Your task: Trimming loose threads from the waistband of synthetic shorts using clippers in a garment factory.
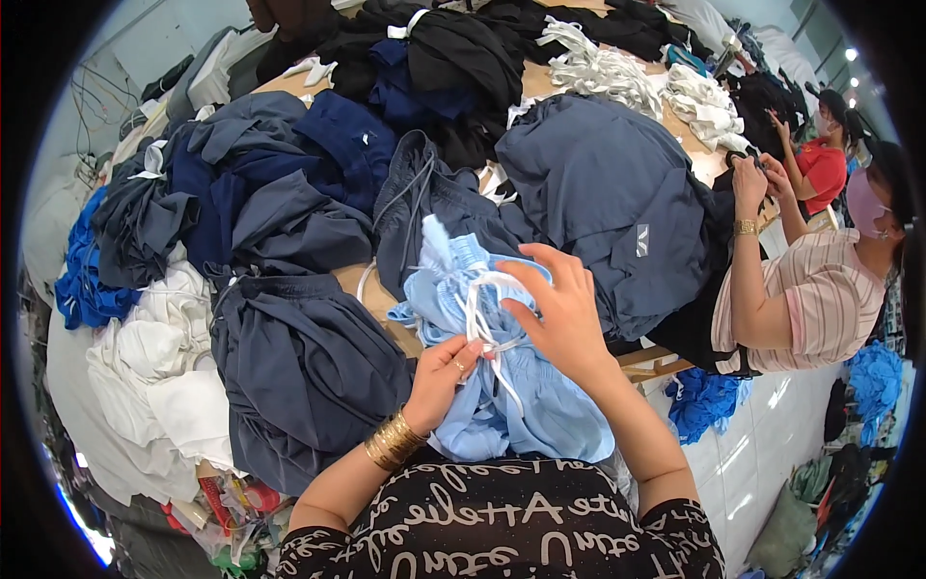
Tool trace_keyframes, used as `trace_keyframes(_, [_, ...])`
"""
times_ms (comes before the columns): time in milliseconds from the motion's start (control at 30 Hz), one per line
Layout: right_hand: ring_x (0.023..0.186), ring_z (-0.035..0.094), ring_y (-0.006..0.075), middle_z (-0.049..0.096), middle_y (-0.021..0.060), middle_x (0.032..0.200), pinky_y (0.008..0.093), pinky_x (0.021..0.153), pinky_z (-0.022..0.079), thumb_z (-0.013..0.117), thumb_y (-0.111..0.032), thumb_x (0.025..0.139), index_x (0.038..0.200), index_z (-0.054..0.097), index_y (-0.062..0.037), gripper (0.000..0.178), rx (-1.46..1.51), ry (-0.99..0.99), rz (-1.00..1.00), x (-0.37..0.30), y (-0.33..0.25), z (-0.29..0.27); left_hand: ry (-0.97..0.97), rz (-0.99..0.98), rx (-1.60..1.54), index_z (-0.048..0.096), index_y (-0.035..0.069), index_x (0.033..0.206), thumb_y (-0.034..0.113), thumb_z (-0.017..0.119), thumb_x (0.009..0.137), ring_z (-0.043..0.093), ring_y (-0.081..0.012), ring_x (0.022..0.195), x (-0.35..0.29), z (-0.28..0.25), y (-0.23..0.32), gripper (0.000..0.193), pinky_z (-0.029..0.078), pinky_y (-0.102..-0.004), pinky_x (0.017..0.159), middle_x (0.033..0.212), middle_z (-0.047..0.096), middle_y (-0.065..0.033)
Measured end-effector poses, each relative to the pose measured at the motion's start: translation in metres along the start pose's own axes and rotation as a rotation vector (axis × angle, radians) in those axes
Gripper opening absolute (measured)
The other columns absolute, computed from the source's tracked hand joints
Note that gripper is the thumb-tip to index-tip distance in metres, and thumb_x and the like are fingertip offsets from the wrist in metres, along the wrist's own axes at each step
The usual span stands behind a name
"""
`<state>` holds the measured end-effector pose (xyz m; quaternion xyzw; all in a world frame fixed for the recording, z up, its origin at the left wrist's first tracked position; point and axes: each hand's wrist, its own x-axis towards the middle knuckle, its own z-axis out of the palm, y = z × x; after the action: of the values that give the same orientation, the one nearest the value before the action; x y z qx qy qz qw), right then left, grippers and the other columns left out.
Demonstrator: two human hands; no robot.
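Note:
A bunched light blue garment (569, 410) lies just in front of my body, with a white fabric strip (473, 314) tied or looped round its gathered middle. My left hand (446, 381) is closed in a pinch on the white strip, low on the bundle's left side. Over the right side of the bundle, my right hand (564, 314) has its thumb and fingers curved and apart. The strip's upper loop passes close by these fingers; whether it touches them I cannot tell. Beyond the bundle lie dark grey shorts (434, 203) with a drawstring.
Piles of grey garments (608, 193) and navy ones (338, 130) cover the table. White garments (164, 357) hang over its left edge. Heaped white strips (617, 77) lie at the far right. A co-worker in a striped top (801, 309) stands close on the right, another in red (820, 174) beyond.

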<state>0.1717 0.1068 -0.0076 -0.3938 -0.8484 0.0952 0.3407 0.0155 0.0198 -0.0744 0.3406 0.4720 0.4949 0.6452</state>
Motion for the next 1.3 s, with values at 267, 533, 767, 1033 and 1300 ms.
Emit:
trace_keyframes(267, [0.073,0.051,0.0219,0.058,0.0041,0.078,0.0316,0.066,0.042,0.066,-0.004,0.071,0.087,0.065,-0.0073,0.017,0.405,-0.236,-0.068,-0.03,0.001,0.008,0.004,0.037,0.007,0.062,0.0,0.088,0.021,0.048,0.093,0.03,-0.0018,0.055,-0.004,0.004,0.004,0.025,0.024,-0.0175,0.051,0.06,0.038,0.0076])
trace_keyframes(533, [0.076,0.053,0.0211,0.057,0.0035,0.078,0.0311,0.065,0.042,0.066,-0.007,0.07,0.085,0.062,-0.006,0.015,0.303,-0.351,-0.277,-0.03,0.018,0.018,-0.04,0.009,0.243,0.061,0.003,0.084,0.023,0.05,0.092,0.035,-0.0009,0.048,-0.007,-0.002,0.016,0.024,0.026,-0.0168,0.044,0.058,0.049,0.0042])
trace_keyframes(767, [0.084,0.054,0.0146,0.06,-0.0006,0.094,0.03,0.068,0.041,0.067,-0.009,0.063,0.075,0.058,-0.0077,0.015,0.112,-0.13,-0.608,-0.033,0.017,0.023,-0.23,-0.274,0.269,0.063,0.005,0.082,0.027,0.055,0.089,0.04,-0.0008,0.047,0.009,-0.021,0.029,0.025,0.03,-0.0151,0.042,0.059,0.054,0.0038])
trace_keyframes(1033, [0.074,0.051,0.0221,0.055,0.0042,0.077,0.0322,0.066,0.041,0.065,-0.005,0.06,0.072,0.054,-0.0048,0.017,0.169,-0.179,-0.309,-0.04,0.013,0.029,-0.002,0.249,0.8,0.063,0.004,0.087,0.014,0.067,0.073,0.057,-0.0145,0.054,0.008,-0.003,0.015,0.017,0.045,-0.0251,0.054,0.062,0.059,-0.0086])
trace_keyframes(1300, [0.08,0.05,0.0246,0.053,0.0066,0.086,0.0358,0.068,0.041,0.063,-0.005,0.06,0.073,0.054,-0.0061,0.016,0.178,-0.155,-0.112,-0.036,0.004,0.02,0.213,0.704,0.895,0.063,0.007,0.088,0.011,0.065,0.074,0.057,-0.0184,0.052,0.007,0.006,0.0,0.015,0.045,-0.0281,0.049,0.062,0.058,-0.0078])
